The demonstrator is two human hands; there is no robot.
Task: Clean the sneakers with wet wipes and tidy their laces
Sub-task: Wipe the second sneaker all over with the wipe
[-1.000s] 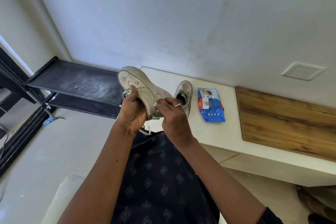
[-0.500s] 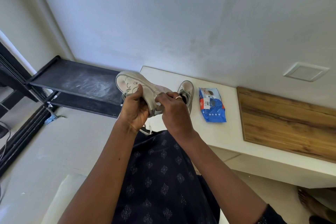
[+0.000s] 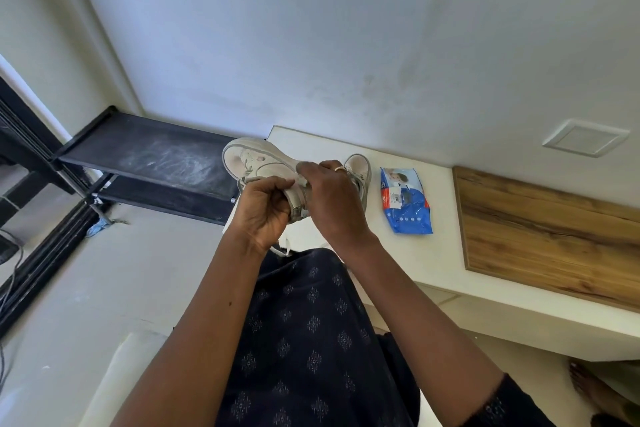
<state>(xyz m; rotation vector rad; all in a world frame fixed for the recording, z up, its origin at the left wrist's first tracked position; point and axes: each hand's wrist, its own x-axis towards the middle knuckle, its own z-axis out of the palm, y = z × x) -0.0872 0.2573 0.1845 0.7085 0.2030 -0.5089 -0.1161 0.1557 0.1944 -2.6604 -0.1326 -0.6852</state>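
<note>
Sneaker (image 3: 256,163), cream, low-top and thick-soled, held aloft with a lace hanging loose

Farthest left stands a dusty black metal shelf rack (image 3: 156,156). The sneaker is off any surface and shows against the rack's right end and the left corner of the white counter (image 3: 443,253), toe pointing away and left. The left hand (image 3: 263,210) has its fingers curled round the sole and side near mid-length and seems to carry the weight. A white lace end (image 3: 282,250) dangles below that wrist. The right hand (image 3: 332,199) is curled over the heel end with fingertips pressed to the upper. Something pale shows under them, but I cannot tell whether it is a wipe or part of the shoe.

Hard rubbing at the heel could twist the shoe out of the left hand's grip, since nothing supports it from below. The loose lace could snag on a finger. If the shoe drops toward the rack, it would likely pick up that dust.

Partly behind the right hand, a second cream sneaker (image 3: 360,166) sits on the counter. Just beside it is a blue plastic packet of wet wipes (image 3: 405,201), and a careless elbow could knock either one. A wood-grain board (image 3: 547,229) lies farther right
</note>
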